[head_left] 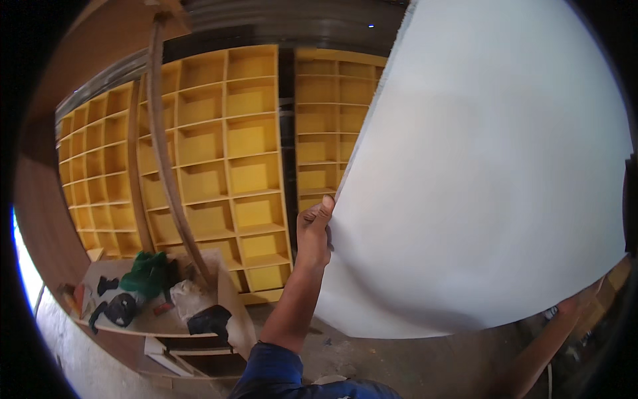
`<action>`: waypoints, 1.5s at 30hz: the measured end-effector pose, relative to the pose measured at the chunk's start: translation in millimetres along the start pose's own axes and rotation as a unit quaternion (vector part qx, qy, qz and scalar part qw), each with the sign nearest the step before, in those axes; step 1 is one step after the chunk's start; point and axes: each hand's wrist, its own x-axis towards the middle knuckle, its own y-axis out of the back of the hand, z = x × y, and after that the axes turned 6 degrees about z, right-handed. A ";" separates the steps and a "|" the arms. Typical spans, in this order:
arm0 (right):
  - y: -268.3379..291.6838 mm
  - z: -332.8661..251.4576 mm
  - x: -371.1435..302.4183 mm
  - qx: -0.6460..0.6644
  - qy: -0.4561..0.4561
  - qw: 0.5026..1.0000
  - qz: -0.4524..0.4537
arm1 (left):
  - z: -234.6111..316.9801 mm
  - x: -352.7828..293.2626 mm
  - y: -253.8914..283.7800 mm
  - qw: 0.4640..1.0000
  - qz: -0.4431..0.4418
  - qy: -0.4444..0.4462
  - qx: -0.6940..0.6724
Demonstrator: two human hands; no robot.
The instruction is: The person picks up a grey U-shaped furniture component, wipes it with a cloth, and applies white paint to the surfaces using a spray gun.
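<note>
A large white board [478, 173] stands tilted before me and fills most of the right side of the view. Its long left edge looks rough and greyish. My left hand [314, 229] is closed on that edge near its lower part, thumb pointing up and fingers wrapped behind. At the lower right, my right hand [579, 300] grips the board's bottom edge, with its fingers partly hidden. Both forearms reach up from below, and a dark blue sleeve covers my left upper arm.
Tall yellow shelf units [226, 159] with many square compartments line the back. A wooden post [163, 133] rises at the left from a bench [159, 324] that bears a green cloth [146, 272], a whitish bag [189, 297] and dark items. Concrete floor [372, 362] lies below.
</note>
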 end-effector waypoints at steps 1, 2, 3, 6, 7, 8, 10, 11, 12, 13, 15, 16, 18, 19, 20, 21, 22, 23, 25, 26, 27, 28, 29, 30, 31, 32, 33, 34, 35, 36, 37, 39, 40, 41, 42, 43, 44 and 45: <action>-9.7 19.8 11.3 0.014 -0.001 1.000 -0.020 | -5.8 3.0 4.5 1.000 0.010 -0.010 -0.006; -25.1 36.5 23.0 0.047 -0.035 0.998 -0.017 | -10.4 7.1 12.7 1.000 0.016 -0.001 -0.004; -52.2 58.1 30.5 0.070 -0.044 0.996 -0.017 | -17.1 14.6 15.6 0.999 0.045 -0.026 -0.014; -128.1 128.8 21.4 0.115 -0.076 0.990 -0.015 | -24.9 25.6 41.4 0.994 0.089 -0.065 -0.021; -149.4 135.0 21.3 0.129 -0.082 0.988 -0.016 | -27.4 29.6 47.4 0.993 0.099 -0.069 -0.021; -167.3 142.1 21.8 0.155 -0.118 0.981 -0.020 | -30.3 33.6 54.6 0.991 0.109 -0.073 -0.020; -215.2 170.5 9.4 0.176 -0.204 0.962 -0.051 | -30.7 43.3 66.1 0.985 0.149 -0.091 0.005; -222.5 194.9 26.5 0.103 0.015 0.985 -0.134 | -29.9 46.5 63.4 0.981 0.167 -0.099 0.009; -220.3 246.9 55.3 0.028 0.225 0.952 -0.204 | -30.7 47.7 61.8 0.976 0.189 -0.105 0.024; -250.3 256.3 35.3 0.115 -0.024 0.969 -0.216 | -32.5 48.0 74.6 0.971 0.209 -0.106 0.040; -292.9 256.4 25.2 0.232 -0.265 0.921 -0.168 | -37.0 53.6 87.6 0.967 0.227 -0.105 0.042; -310.2 282.7 22.3 0.249 -0.293 0.903 -0.189 | -38.0 53.9 91.5 0.960 0.250 -0.116 0.052; -344.1 323.3 19.0 0.284 -0.326 0.873 -0.226 | -41.7 57.3 93.3 0.945 0.289 -0.138 0.063; -360.2 337.1 16.1 0.301 -0.335 0.859 -0.243 | -43.0 58.6 93.6 0.940 0.298 -0.152 0.062; -377.4 344.2 10.9 0.323 -0.349 0.839 -0.264 | -45.5 60.0 93.1 0.936 0.306 -0.165 0.060; -395.2 349.4 2.7 0.343 -0.364 0.818 -0.284 | -49.0 60.1 93.6 0.930 0.316 -0.177 0.059; -416.3 354.6 -14.4 0.329 -0.364 0.825 -0.281 | -54.9 59.5 111.5 0.920 0.345 -0.178 0.053; -437.5 358.4 -34.2 0.309 -0.365 0.832 -0.280 | -55.7 53.0 116.8 0.910 0.363 -0.185 0.075; -475.1 368.0 -63.2 0.306 -0.397 0.815 -0.291 | -48.1 41.8 122.3 0.889 0.394 -0.199 0.118; -491.2 376.1 -73.7 0.318 -0.426 0.791 -0.302 | -50.2 37.8 131.2 0.884 0.409 -0.194 0.121; -508.4 388.3 -85.9 0.325 -0.454 0.767 -0.315 | -52.8 35.3 129.0 0.868 0.419 -0.224 0.143; -523.2 394.7 -81.6 0.315 -0.432 0.780 -0.324 | -53.3 44.9 113.8 0.858 0.416 -0.253 0.161; -537.4 402.1 -81.4 0.303 -0.413 0.791 -0.334 | -55.1 52.3 103.3 0.847 0.415 -0.281 0.178; -548.2 383.3 -98.3 0.274 -0.415 0.805 -0.324 | -53.4 51.7 97.0 0.850 0.413 -0.280 0.167; -563.1 378.8 -115.1 0.242 -0.414 0.817 -0.320 | -56.9 54.2 91.2 0.845 0.421 -0.299 0.138; -587.9 403.3 -119.3 0.241 -0.427 0.799 -0.348 | -51.4 50.8 85.8 0.828 0.439 -0.316 0.148; -615.6 443.5 -116.6 0.236 -0.433 0.785 -0.374 | -51.7 48.7 82.8 0.816 0.453 -0.326 0.152; -636.0 461.6 -122.8 0.233 -0.441 0.774 -0.390 | -53.2 45.8 78.6 0.799 0.476 -0.325 0.170; -656.1 479.9 -131.0 0.228 -0.448 0.763 -0.407 | -54.4 45.5 76.7 0.783 0.496 -0.325 0.185; -674.6 487.0 -144.4 0.233 -0.451 0.755 -0.415 | -56.7 47.8 76.8 0.767 0.515 -0.327 0.199; -687.0 488.6 -165.2 0.242 -0.461 0.741 -0.425 | -58.6 50.5 77.1 0.749 0.531 -0.343 0.198; -703.3 485.0 -202.4 0.254 -0.476 0.721 -0.434 | -63.5 54.4 78.0 0.717 0.558 -0.371 0.194; -714.6 484.1 -216.4 0.256 -0.483 0.713 -0.440 | -65.3 54.0 78.9 0.709 0.564 -0.376 0.197; -723.5 482.0 -232.5 0.263 -0.488 0.702 -0.447 | -66.1 53.6 80.3 0.702 0.568 -0.381 0.199; -733.3 479.0 -243.5 0.271 -0.492 0.694 -0.451 | -66.7 55.4 84.3 0.697 0.569 -0.390 0.198; -739.1 476.3 -256.1 0.277 -0.498 0.684 -0.455 | -68.6 57.4 90.7 0.690 0.574 -0.394 0.199; -747.4 475.4 -266.1 0.283 -0.500 0.679 -0.457 | -70.9 59.3 98.1 0.683 0.579 -0.398 0.200; -757.6 472.9 -280.1 0.286 -0.504 0.671 -0.462 | -74.2 58.9 103.5 0.675 0.587 -0.399 0.203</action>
